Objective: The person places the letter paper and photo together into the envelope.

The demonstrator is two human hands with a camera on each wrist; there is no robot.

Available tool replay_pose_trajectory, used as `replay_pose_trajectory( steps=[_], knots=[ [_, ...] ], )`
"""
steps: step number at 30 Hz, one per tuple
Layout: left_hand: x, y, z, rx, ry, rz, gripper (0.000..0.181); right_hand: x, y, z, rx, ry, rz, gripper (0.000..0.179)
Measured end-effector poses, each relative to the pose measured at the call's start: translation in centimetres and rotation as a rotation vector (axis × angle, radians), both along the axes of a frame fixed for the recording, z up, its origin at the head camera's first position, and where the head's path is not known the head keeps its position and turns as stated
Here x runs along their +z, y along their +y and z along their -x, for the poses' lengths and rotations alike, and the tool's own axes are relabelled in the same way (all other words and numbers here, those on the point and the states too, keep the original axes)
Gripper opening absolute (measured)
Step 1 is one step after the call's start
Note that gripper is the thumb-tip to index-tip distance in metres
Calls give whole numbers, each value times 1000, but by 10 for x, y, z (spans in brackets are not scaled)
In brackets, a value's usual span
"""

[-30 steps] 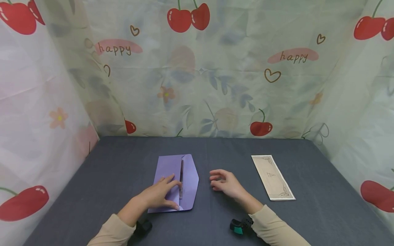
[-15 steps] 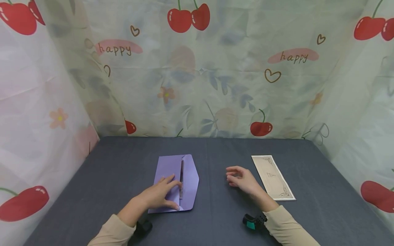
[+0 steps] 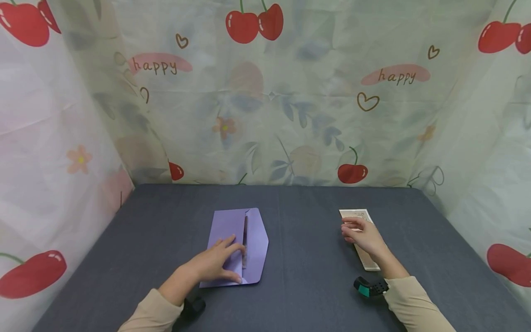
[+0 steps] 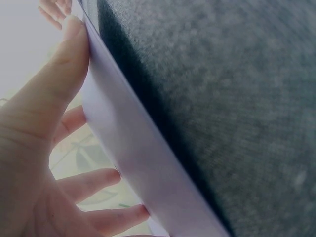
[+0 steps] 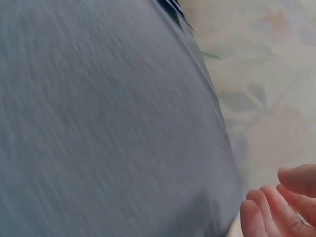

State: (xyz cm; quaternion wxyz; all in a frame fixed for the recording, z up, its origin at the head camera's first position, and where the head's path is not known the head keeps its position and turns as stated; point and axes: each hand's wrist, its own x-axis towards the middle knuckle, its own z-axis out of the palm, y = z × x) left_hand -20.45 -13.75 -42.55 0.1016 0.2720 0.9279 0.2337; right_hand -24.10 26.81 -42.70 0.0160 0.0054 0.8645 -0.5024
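A purple envelope [image 3: 226,226] lies left of centre, its pointed flap [image 3: 259,249] spread to the right and a dark strip showing in its opening. My left hand [image 3: 217,263] rests on it with fingers spread; in the left wrist view the fingertips [image 4: 111,176] touch the purple paper [image 4: 133,148]. My right hand [image 3: 362,237] is over a narrow beige card [image 3: 365,262] with ornate corner print, hiding its middle. In the right wrist view the right fingers [image 5: 254,217] are loosely bent, and nothing shows between them.
The dark grey table [image 3: 298,295] carries both paper things. A patterned curtain [image 3: 269,115] with cherries closes off the back and both sides. A black band with a teal patch [image 3: 365,290] sits at the right wrist.
My right hand has moved right, from beside the envelope to above the beige card, which it now partly covers. The left hand and the envelope have stayed put.
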Motion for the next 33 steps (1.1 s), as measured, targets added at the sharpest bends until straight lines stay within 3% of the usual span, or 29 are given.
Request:
replay_pose_trajectory(
  steps=[8,10,13,16,20,27,33],
  knots=[
    [0,-1,1,3,9,8,61,9,35,-1,-86,-8,-90,48],
    [0,-1,1,4,8,9,61,4,45,2,-135,-11,-134,49],
    [0,-1,1,3,10,10,61,-22,70,18,-221,10,-208,49],
    [1,-1,1,-1,9,7,61,-23,77,16,-266,-4,-246,50],
    [1,-1,0,-4,8,5,61,-4,71,1,-266,-56,-274,51],
    [2,0,0,-4,13,4,61,-8,75,1,-274,-159,-291,56],
    [3,-1,-2,-4,2,0,61,-6,72,-1,-278,-178,-303,56]
  ],
)
